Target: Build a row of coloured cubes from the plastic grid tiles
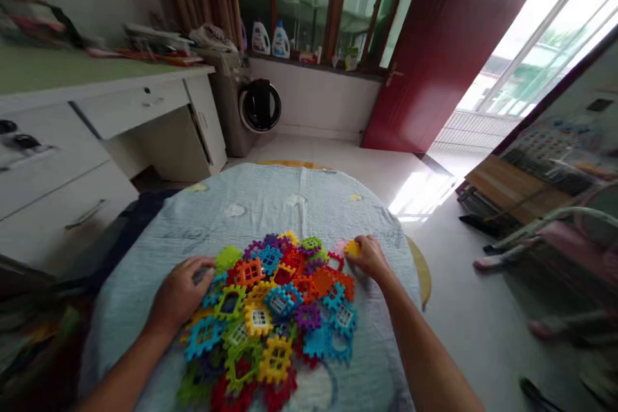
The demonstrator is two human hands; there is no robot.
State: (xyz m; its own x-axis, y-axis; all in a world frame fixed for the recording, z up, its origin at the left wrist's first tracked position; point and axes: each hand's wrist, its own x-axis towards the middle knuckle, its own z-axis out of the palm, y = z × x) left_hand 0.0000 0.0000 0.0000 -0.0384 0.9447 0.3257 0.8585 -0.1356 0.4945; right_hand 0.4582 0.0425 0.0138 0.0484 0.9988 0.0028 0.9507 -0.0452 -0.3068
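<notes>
Right hand pinches a yellow piece beside the block pile, toward the cloth-covered table's right edge, left hand's fingers half-curled at a lime piece (can't tell if gripped); light rim hold likely avoids snagging neighbours.

Notched plastic blocks in many colors lie overlapping in a pile, some tilted, some with window-like grids. At two o'clock a yellow block is pinched; at eleven lies a lime-green block.
</notes>
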